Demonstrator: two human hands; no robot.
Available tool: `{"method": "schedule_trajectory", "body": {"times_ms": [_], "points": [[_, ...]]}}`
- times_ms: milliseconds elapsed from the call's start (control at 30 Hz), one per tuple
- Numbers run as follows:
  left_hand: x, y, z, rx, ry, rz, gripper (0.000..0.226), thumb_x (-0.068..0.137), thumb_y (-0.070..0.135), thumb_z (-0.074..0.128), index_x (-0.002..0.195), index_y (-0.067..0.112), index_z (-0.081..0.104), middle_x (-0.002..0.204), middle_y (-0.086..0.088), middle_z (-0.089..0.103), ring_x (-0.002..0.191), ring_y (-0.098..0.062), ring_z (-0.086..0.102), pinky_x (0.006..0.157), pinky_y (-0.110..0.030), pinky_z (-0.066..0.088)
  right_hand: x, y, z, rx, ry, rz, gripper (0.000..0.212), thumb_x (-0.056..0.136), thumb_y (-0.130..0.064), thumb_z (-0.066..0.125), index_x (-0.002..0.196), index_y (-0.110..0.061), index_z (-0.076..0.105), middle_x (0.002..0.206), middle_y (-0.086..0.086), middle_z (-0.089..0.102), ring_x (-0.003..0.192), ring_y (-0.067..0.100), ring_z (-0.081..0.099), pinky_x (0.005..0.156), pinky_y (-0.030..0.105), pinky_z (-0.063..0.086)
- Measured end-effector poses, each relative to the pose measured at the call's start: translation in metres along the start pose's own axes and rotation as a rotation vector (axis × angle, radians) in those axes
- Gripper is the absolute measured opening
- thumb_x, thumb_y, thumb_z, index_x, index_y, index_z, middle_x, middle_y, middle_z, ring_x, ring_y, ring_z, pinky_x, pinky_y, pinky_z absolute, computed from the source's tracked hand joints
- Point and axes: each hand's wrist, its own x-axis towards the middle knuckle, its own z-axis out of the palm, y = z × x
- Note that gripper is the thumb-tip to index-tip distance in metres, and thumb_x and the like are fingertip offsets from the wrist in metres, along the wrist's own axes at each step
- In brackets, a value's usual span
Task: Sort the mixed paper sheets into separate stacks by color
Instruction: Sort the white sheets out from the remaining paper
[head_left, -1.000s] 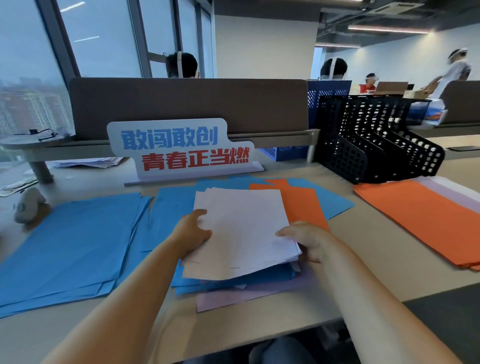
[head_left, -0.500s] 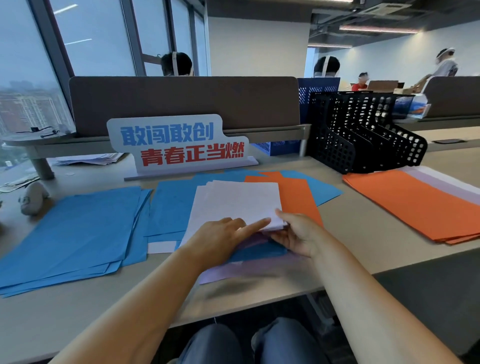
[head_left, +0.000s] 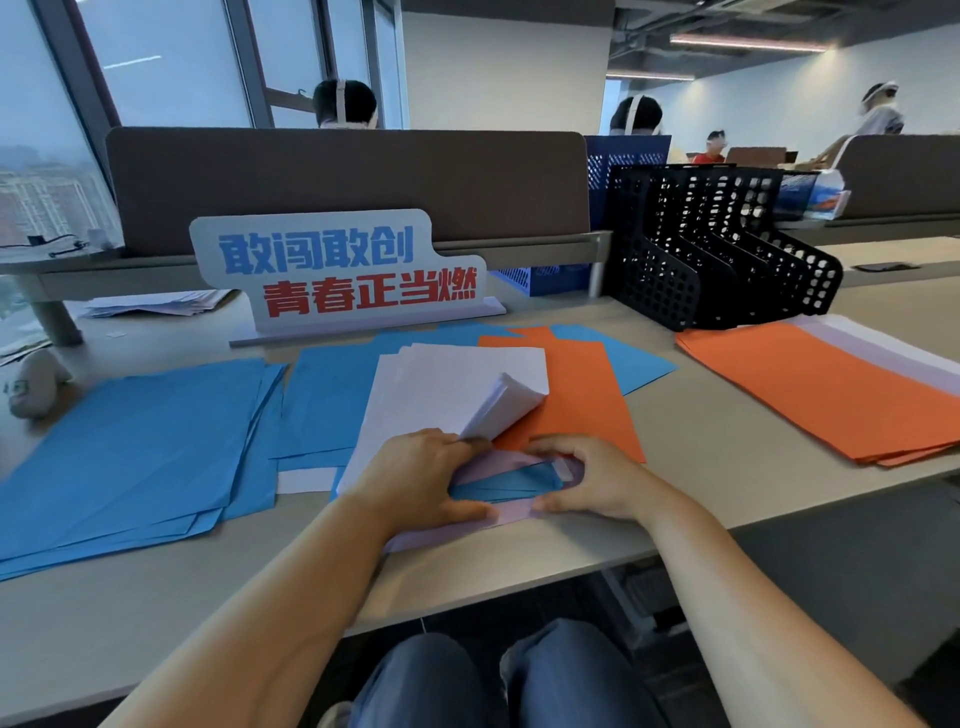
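Cool daylight is pouring in from the windows (head_left: 171, 62) on my left, ceiling strips (head_left: 748, 42) are glowing overhead; the counter (head_left: 701, 415) is bending at the view's edges, and distant people (head_left: 883, 111) are looking soft.

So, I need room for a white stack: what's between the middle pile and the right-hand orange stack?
Bare desk only, in the head view; middle pile and orange stack lie apart.

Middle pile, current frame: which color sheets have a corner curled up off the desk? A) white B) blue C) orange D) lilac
A: the white sheets curl up at the near-right corner by the left hand, while the orange sheet beside them lies flat and the right hand pinches blue sheets lower down.
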Motion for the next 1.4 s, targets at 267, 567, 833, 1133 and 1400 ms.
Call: {"method": "schedule_trajectory", "body": {"times_ms": [267,567,833,1133,1400], "points": [[0.002,0.003,0.002,0.034,0.004,-0.003,0.060,0.088,0.061,0.043,0.139,0.031,0.036,0.126,0.003,0.058,0.112,-0.018,0.053,0.090,-0.029,0.042,0.001,0.002,0.009,-0.206,0.223,-0.131,0.041,0.070,-0.025,0.082,0.109,-0.019,0.071,0.114,-0.006,0.065,0.106,0.005,0.053,0.086,0.008,0.035],[0.001,0.005,0.001,0.018,0.002,0.013,0.052,0.090,0.058,0.038,0.133,0.029,0.044,0.116,0.001,0.062,0.103,-0.019,0.055,0.085,-0.029,0.043,0.005,0.007,0.009,0.017,0.255,-0.075,0.022,0.079,-0.003,0.071,0.098,-0.012,0.074,0.105,-0.004,0.066,0.101,0.007,0.059,0.082,-0.001,0.038],[0.003,-0.001,0.003,-0.141,0.147,-0.249,0.028,0.097,0.026,0.043,0.115,0.016,0.061,0.109,-0.009,0.067,0.099,-0.032,0.059,0.078,-0.031,0.044,0.010,0.001,0.011,-0.126,0.722,-0.194,0.022,0.069,-0.007,0.079,0.071,-0.017,0.059,0.065,-0.011,0.051,0.059,0.005,0.048,0.058,0.016,0.038],[-0.003,-0.016,0.000,-0.428,0.393,-0.424,0.019,0.092,0.015,0.055,0.101,0.005,0.069,0.087,-0.021,0.068,0.079,-0.040,0.059,0.066,-0.035,0.044,0.019,-0.037,0.043,-0.340,0.005,0.005,0.087,0.067,-0.059,0.073,0.139,-0.020,0.042,0.148,-0.002,0.036,0.139,0.014,0.028,0.115,0.035,0.023],[-0.006,-0.022,-0.002,-0.442,0.453,-0.459,0.025,0.094,0.017,0.052,0.113,0.011,0.067,0.096,-0.015,0.069,0.084,-0.035,0.060,0.070,-0.031,0.044,0.030,-0.052,0.047,-0.406,-0.013,-0.035,0.072,0.073,-0.057,0.069,0.134,-0.023,0.052,0.142,-0.004,0.047,0.132,0.014,0.039,0.108,0.029,0.033]]}}
